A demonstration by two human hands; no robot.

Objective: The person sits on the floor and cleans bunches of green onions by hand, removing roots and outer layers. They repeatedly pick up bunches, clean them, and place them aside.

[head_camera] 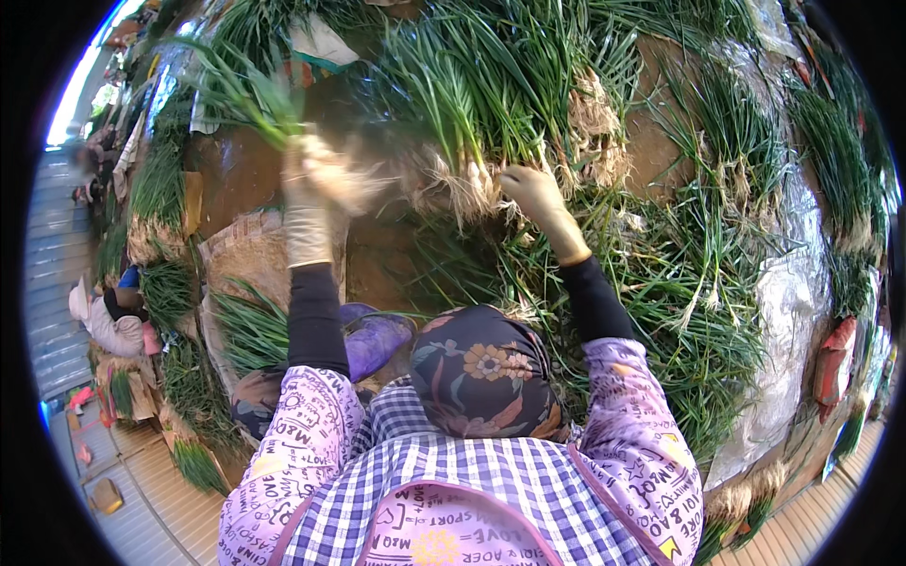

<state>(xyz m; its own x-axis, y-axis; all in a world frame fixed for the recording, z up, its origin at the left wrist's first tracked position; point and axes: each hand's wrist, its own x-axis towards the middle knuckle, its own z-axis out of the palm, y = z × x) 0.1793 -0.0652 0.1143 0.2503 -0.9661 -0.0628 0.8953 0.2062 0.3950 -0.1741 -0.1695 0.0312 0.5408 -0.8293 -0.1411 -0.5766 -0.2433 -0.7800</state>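
Note:
My left hand, in a pale glove, grips a bunch of green onions just above its roots. Their leaves point up and left, and the roots blur with motion to the right. My right hand, gloved too, has its fingers curled at the root end of a large pile of green onions lying in front of me. Whether it holds a stalk cannot be made out. White bulbs and stringy roots of that pile lie just left of my right hand.
Loose leaves and stalks cover the ground at right, beside clear plastic sheeting. A woven sack and more onions lie at left. A purple boot shows below. Another person is at far left.

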